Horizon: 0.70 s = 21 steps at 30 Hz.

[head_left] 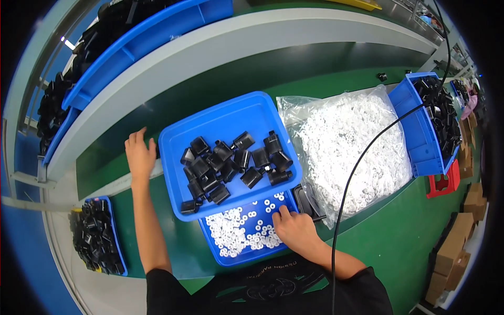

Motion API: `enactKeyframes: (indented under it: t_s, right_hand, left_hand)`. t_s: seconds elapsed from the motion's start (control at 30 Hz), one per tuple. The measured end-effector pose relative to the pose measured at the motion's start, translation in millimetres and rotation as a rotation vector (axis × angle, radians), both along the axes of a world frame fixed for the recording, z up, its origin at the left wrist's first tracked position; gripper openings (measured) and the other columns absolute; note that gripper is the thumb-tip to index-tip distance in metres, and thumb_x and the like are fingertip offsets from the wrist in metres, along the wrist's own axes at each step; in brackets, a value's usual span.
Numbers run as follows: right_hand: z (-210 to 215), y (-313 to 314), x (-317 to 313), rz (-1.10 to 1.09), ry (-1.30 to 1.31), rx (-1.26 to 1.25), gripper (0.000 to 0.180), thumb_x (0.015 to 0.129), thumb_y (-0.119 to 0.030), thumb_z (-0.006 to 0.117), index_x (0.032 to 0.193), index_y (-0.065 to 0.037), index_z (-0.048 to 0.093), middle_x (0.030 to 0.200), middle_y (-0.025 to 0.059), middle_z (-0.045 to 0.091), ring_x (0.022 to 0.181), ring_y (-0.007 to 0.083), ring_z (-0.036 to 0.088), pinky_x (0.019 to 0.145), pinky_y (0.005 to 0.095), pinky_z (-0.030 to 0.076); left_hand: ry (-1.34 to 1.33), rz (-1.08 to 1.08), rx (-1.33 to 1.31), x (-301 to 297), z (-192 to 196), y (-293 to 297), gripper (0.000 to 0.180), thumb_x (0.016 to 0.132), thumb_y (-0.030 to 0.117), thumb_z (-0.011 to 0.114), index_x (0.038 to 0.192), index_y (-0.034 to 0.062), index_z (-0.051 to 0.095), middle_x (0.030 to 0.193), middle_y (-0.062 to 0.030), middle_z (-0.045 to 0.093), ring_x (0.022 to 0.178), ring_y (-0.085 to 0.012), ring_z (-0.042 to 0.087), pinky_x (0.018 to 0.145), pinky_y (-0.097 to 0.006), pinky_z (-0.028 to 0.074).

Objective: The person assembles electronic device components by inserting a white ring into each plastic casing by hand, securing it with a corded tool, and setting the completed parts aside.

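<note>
My left hand (139, 155) is stretched out just left of a blue tray (173, 131), fingers apart and nothing visible in them. Several black cylindrical plastic parts (221, 151) with narrow necks lie loosely in that tray. It overlaps the back of a second, lower blue tray (210, 247), which holds many small white ring washers (227, 233). Over the right side of the lower tray is my right hand (294, 228), its fingers curled and pinched down at the washers. Whatever is between its fingertips is hidden.
A clear plastic bag (357, 142) of white washers lies to the right, a black cable (362, 163) hanging across it. Blue bins of black parts stand right (415, 123), left (116, 241) and on the raised shelf (147, 50). Cardboard boxes (451, 244) line the far right.
</note>
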State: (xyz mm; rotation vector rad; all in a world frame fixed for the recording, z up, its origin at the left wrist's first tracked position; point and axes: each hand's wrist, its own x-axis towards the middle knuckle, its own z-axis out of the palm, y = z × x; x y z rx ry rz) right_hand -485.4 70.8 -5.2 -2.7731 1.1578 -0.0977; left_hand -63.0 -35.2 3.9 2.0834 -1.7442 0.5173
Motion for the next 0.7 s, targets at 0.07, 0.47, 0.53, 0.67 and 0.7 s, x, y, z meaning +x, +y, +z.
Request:
enactKeyframes:
  t_s: [0.07, 0.47, 0.53, 0.67, 0.7]
  right_hand:
    - [-1, -1, -5, -0.009, -0.037, 0.005, 0.008, 0.074, -0.009, 0.059, 0.078, -0.004, 0.056, 0.077, 0.0069, 0.052, 0.054, 0.0162, 0.06, 0.043, 0.0292, 0.046]
    - [15, -11, -2, -0.008, -0.223, 0.106, 0.009, 0.078, -0.009, 0.058, 0.085, -0.003, 0.06, 0.079, 0.0081, 0.056, 0.052, 0.0219, 0.062, 0.044, 0.0332, 0.051]
    - [14, -13, -4, -0.014, -0.253, 0.124, 0.011, 0.078, -0.009, 0.058, 0.088, -0.004, 0.061, 0.08, 0.0077, 0.057, 0.052, 0.0217, 0.062, 0.045, 0.033, 0.05]
    - [17, -12, -5, 0.002, -0.295, 0.11, 0.013, 0.078, -0.009, 0.06, 0.09, -0.006, 0.062, 0.084, 0.0049, 0.059, 0.054, 0.0211, 0.063, 0.044, 0.033, 0.05]
    - [20, -10, -4, 0.0, -0.309, 0.095, 0.013, 0.078, -0.009, 0.06, 0.09, -0.006, 0.063, 0.085, 0.0037, 0.06, 0.055, 0.0207, 0.064, 0.045, 0.0325, 0.05]
  left_hand:
    - [0.244, -0.226, 0.017, -73, 23, -12, 0.032, 0.082, 0.011, 0.063, 0.113, 0.0047, 0.062, 0.106, -0.0162, 0.061, 0.097, -0.0345, 0.056, 0.089, -0.045, 0.045]
    - [0.242, -0.968, 0.542, -253, 22, -21, 0.047, 0.069, -0.002, 0.067, 0.115, 0.0078, 0.062, 0.117, -0.0073, 0.06, 0.11, -0.0285, 0.055, 0.092, -0.038, 0.047]
    - [0.22, -0.979, 0.505, -254, 20, -24, 0.048, 0.068, -0.001, 0.068, 0.114, 0.0083, 0.062, 0.116, -0.007, 0.06, 0.11, -0.0273, 0.054, 0.092, -0.037, 0.047]
    - [0.246, -1.039, 0.376, -251, 26, -16, 0.045, 0.069, 0.0, 0.069, 0.113, 0.0089, 0.062, 0.118, -0.0075, 0.06, 0.111, -0.0274, 0.055, 0.094, -0.036, 0.047]
    - [0.245, -1.038, 0.369, -247, 31, -10, 0.045, 0.069, 0.0, 0.069, 0.113, 0.0089, 0.062, 0.118, -0.0075, 0.06, 0.111, -0.0274, 0.055, 0.094, -0.036, 0.047]
